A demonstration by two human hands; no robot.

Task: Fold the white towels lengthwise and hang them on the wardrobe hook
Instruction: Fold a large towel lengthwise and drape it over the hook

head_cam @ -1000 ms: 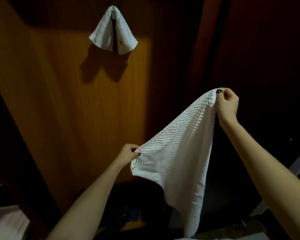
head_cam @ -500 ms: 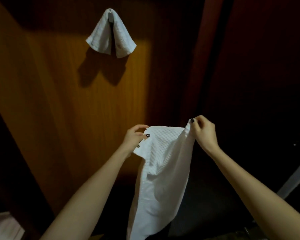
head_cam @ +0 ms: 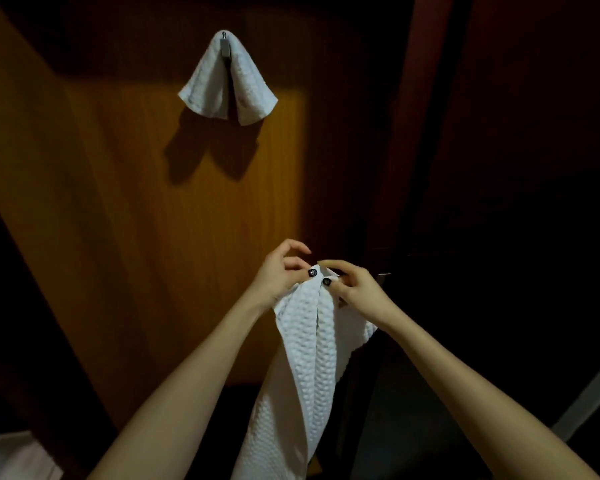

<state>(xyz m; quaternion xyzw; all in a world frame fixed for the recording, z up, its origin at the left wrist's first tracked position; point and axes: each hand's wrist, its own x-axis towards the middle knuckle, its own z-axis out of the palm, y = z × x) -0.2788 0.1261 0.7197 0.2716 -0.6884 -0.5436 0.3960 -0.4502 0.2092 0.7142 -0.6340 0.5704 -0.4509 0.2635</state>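
White towels, two: hung towel [head_cam: 207, 84] on the one hook [head_cam: 225, 46]; held towel [head_cam: 305, 358] below it, pinched by our left grip [head_cam: 281, 271] and right grip [head_cam: 357, 289].

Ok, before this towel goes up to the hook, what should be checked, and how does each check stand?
1. Top corners together: ok; the left hand and right hand pinch them side by side.
2. Lengthwise fold: ok; the held towel hangs as a narrow doubled strip.
3. Bottom edges aligned: cannot tell; they run out of frame.
4. Hook free: not ok; the hung towel already drapes over the hook.
5. Way up to the hook: ok; only bare wardrobe panel lies between.
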